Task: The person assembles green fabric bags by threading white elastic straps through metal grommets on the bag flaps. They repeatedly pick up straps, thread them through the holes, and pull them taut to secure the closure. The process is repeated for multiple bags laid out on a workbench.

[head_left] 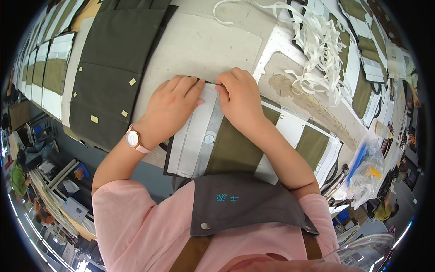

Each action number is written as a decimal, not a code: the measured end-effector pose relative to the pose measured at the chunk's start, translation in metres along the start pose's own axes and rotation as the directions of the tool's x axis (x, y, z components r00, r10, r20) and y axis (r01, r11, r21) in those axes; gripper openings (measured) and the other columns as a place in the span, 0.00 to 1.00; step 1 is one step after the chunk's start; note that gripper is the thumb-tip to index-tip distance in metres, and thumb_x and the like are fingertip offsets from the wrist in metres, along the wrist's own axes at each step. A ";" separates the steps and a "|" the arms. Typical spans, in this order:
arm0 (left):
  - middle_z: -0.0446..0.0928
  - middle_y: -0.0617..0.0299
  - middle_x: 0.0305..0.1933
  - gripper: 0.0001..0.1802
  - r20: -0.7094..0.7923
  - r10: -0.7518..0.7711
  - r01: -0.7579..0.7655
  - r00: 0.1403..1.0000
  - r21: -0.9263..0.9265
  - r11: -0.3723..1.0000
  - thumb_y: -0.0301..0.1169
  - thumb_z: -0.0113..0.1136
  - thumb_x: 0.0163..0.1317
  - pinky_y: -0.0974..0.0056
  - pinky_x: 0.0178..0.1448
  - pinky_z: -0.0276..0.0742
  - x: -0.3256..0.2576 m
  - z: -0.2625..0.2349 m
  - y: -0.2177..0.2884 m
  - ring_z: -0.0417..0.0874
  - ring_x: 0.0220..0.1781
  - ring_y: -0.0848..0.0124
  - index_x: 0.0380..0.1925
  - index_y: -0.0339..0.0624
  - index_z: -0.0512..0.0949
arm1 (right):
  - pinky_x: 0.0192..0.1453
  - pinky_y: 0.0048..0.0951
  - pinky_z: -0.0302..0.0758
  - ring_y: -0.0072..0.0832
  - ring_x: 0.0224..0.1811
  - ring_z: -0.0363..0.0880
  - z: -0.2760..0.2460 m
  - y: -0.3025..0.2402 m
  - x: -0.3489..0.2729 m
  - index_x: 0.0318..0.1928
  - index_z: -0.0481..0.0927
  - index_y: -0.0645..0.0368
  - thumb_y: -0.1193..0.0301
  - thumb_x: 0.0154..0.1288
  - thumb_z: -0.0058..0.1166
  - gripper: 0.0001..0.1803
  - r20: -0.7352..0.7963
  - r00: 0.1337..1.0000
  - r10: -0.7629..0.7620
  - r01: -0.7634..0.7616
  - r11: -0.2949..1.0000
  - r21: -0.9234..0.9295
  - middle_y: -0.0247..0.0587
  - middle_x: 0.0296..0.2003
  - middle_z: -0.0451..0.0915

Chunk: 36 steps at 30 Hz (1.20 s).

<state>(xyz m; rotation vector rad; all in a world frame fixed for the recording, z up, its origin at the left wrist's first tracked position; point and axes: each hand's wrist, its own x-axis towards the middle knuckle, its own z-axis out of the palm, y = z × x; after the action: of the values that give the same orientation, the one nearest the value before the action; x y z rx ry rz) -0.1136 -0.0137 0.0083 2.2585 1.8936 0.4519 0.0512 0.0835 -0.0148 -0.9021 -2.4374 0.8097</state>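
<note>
Left hand [171, 104] pressed flat, fingers together, on white panel [194, 136]; right hand [240, 97] pinching its top edge; olive fabric [235, 147] just beside; white strips [319, 43] well apart.

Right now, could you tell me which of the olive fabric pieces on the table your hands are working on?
The olive piece with white interfacing directly before me; both my left hand and right hand press its top edge. The others lie untouched.

Beyond the fingertips of both hands [206, 97], bare grey board [199, 45] lies open. Left of the grip, stacked olive panels [113, 68] crowd the bench. To the right and beyond, a tangle of white strips [317, 45] blocks the way; a plastic bag [369, 170] sits farther right.
</note>
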 end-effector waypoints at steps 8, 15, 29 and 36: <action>0.73 0.54 0.55 0.27 0.038 0.046 -0.050 0.998 0.122 0.991 0.42 0.64 0.55 0.58 0.51 0.72 -0.005 0.000 0.006 0.74 0.54 0.61 0.57 0.52 0.75 | 0.43 0.39 0.69 0.39 0.36 0.70 0.007 0.009 -0.010 0.32 0.77 0.60 0.82 0.51 0.56 0.07 -0.097 0.990 -0.103 0.108 0.993 0.048 0.40 0.32 0.72; 0.73 0.56 0.55 0.27 0.091 -0.001 -0.012 0.996 0.140 0.990 0.43 0.64 0.55 0.60 0.51 0.70 -0.003 -0.001 0.009 0.73 0.54 0.63 0.57 0.54 0.75 | 0.45 0.34 0.72 0.37 0.39 0.71 -0.006 0.021 -0.012 0.35 0.78 0.64 0.78 0.46 0.55 0.12 0.017 0.926 -0.377 0.377 0.924 -0.063 0.39 0.35 0.74; 0.72 0.54 0.55 0.30 0.097 -0.058 0.037 0.994 0.207 0.978 0.42 0.63 0.57 0.56 0.54 0.71 -0.001 0.005 0.016 0.73 0.55 0.58 0.59 0.45 0.73 | 0.42 0.36 0.70 0.38 0.39 0.72 -0.014 0.006 -0.012 0.34 0.79 0.62 0.76 0.52 0.56 0.07 0.016 0.976 -0.216 0.216 0.960 -0.179 0.41 0.36 0.74; 0.69 0.54 0.57 0.29 0.036 -0.037 0.033 0.999 0.104 0.994 0.39 0.63 0.57 0.49 0.64 0.65 -0.003 0.018 0.042 0.71 0.59 0.57 0.60 0.47 0.73 | 0.44 0.44 0.71 0.48 0.39 0.75 -0.038 0.017 -0.011 0.32 0.75 0.64 0.76 0.58 0.55 0.04 0.181 0.978 0.101 -0.097 0.995 -0.027 0.48 0.33 0.76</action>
<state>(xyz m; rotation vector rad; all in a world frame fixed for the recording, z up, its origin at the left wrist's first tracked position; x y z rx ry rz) -0.0687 -0.0228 0.0041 2.2758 1.9773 0.3110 0.0874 0.1004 0.0006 -1.0030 -2.5765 0.9454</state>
